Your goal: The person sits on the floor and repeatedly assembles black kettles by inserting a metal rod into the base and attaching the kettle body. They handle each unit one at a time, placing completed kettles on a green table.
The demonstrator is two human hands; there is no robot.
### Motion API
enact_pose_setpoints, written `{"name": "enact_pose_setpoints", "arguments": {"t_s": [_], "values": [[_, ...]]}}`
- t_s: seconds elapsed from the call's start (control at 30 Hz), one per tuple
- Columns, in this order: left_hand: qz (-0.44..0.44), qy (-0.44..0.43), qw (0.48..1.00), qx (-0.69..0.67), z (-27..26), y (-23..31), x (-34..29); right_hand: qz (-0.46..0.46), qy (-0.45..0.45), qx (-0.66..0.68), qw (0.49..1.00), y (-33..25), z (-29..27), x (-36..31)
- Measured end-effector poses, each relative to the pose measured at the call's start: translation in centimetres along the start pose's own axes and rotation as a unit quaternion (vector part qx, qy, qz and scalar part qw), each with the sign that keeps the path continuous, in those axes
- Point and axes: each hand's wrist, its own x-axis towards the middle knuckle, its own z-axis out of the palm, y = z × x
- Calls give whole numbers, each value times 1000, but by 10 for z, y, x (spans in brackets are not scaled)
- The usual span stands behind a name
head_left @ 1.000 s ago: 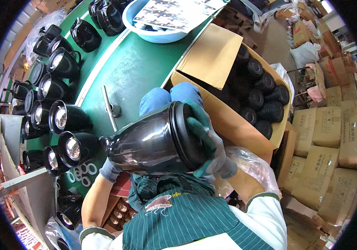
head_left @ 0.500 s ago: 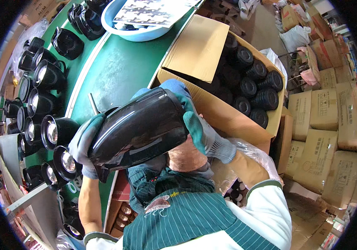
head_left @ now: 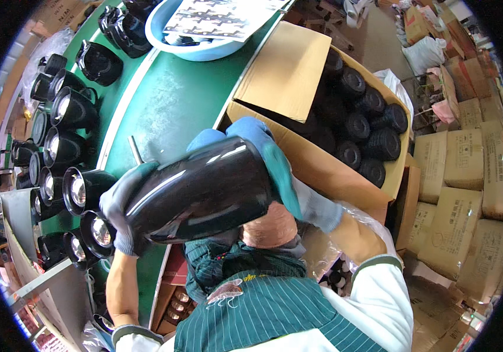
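Observation:
A glossy black jug body (head_left: 204,190) lies tilted across my lap, its right end higher than its left. My left hand (head_left: 123,205), in a grey and green glove, is closed round the lower left end. At the upper right end my right hand (head_left: 278,170), gloved alike, grips with fingers over the top and side. A thin metal rod (head_left: 134,149) sticks up just beyond my left hand; what it belongs to is hidden. Below the jug, a round copper-coloured surface (head_left: 270,227) shows in part.
Several black jugs with mirror-like insides (head_left: 78,190) stand on the green worktable (head_left: 169,100) to the left. A blue basin (head_left: 195,51) with a printed sheet sits at the far edge. An open carton (head_left: 307,155) of ribbed black round parts is on the right, and stacked cartons (head_left: 454,226) lie beyond.
The jug has rolled a little in my hands, and the protruding piece at its lower left no longer shows. My right hand has shifted farther round its end. The whole view has moved slightly.

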Motion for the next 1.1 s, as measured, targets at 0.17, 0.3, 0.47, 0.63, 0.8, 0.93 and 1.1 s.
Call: {"name": "enact_pose_setpoints", "arguments": {"t_s": [0.17, 0.3, 0.47, 0.63, 0.8, 0.93, 1.1], "values": [[-283, -8, 923, -260, 29, -28, -50, -139, -85, -421, 892, -74, 53, -5], [-2, 44, 999, -24, -5, 1, -24, -102, -9, -211, 972, 25, 13, -4], [-53, 36, 995, -71, -14, -7, -33, -160, -43, -378, 911, 1, 24, -7], [-298, -54, 878, -370, 28, -26, -74, -397, -121, -471, 779, -86, 89, 4], [-335, -39, 849, -407, 50, -29, -93, -207, -19, -126, 970, -91, 112, -15], [-299, 1, 926, -230, 85, -19, -125, -197, -3, -203, 959, -134, 98, 0], [155, -191, 968, -45, 22, 11, -42, -133, -87, -271, 949, -150, 58, 3]]}}
